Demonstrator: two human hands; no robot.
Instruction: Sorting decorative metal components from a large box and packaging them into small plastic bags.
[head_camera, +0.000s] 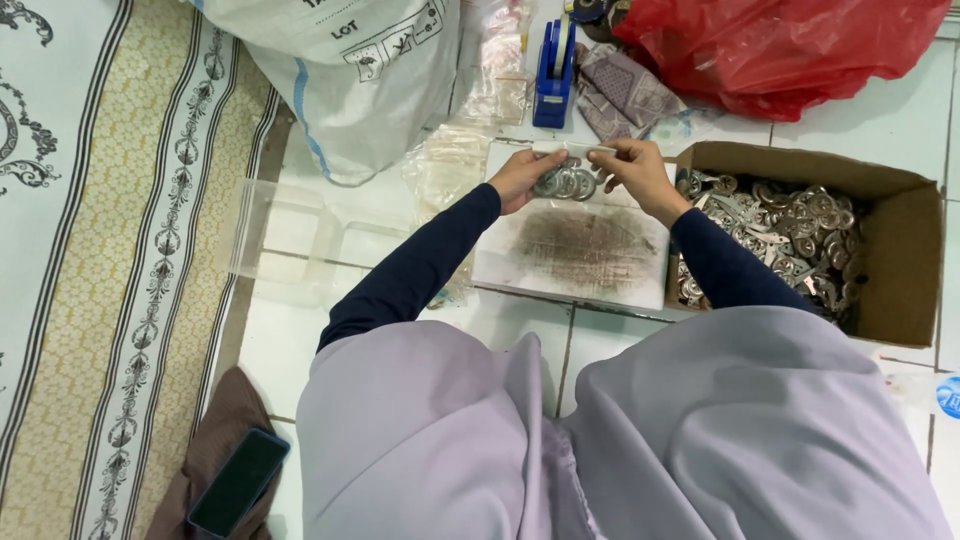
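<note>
step: both hands pinch a small clear bag (566, 178) of metal rings over the white board (580, 262) | left hand (522, 178) and right hand (640, 172) clamped on its top edge (seal likely next) | needs even pull, bag level

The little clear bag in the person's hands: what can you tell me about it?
The small clear bag looks like thin see-through plastic and holds a row of round silvery metal pieces. It is held level above a stained white board. The left hand pinches its left end and the right hand its upper right edge. How it is closed cannot be told.
</note>
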